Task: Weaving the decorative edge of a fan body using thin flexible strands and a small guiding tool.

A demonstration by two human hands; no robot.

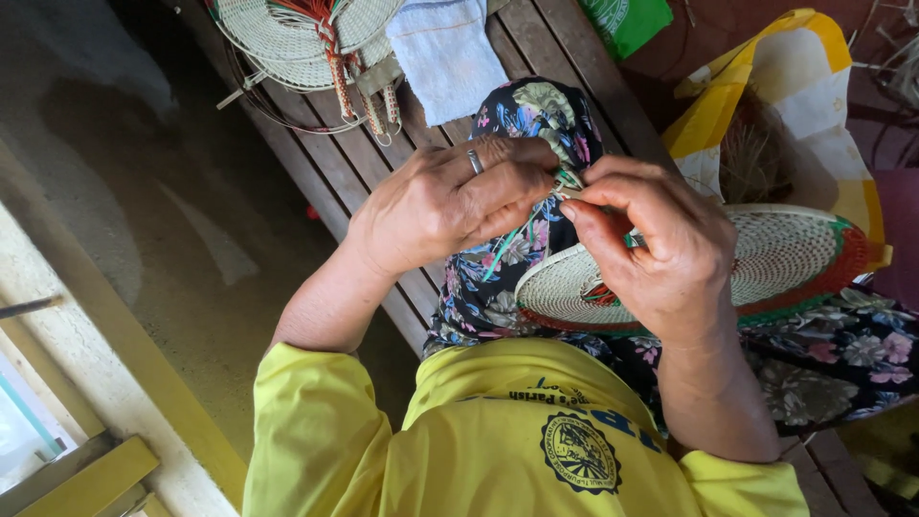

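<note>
The left hand (440, 206) is curled almost closed, with a ring (475, 161) on one finger; its fingertips pinch the end of a thin green strip (507, 247), which hangs down from the place where the two hands meet; the right hand (661, 249) is also bent nearly closed, and its thumb and first finger press together on the same small knot of strips just beside the left fingertips; the two hands touch each other there. Under the right hand lies a round woven fan (766, 258) of pale straw, tilted a little, resting on the lap; its outer edge is red and green, and the hand covers the part near the centre. The lap is covered by a dark cloth with flowers (517, 124); the person wears a yellow shirt (498, 431). The person sits on a wooden bench (325, 153) made of brown slats; at the far end of the bench there are more woven fans (287, 38) with red braided handles, and next to them a light blue towel (445, 53); on the right, behind the fan, lies a yellow and white cloth (804, 86).
</note>
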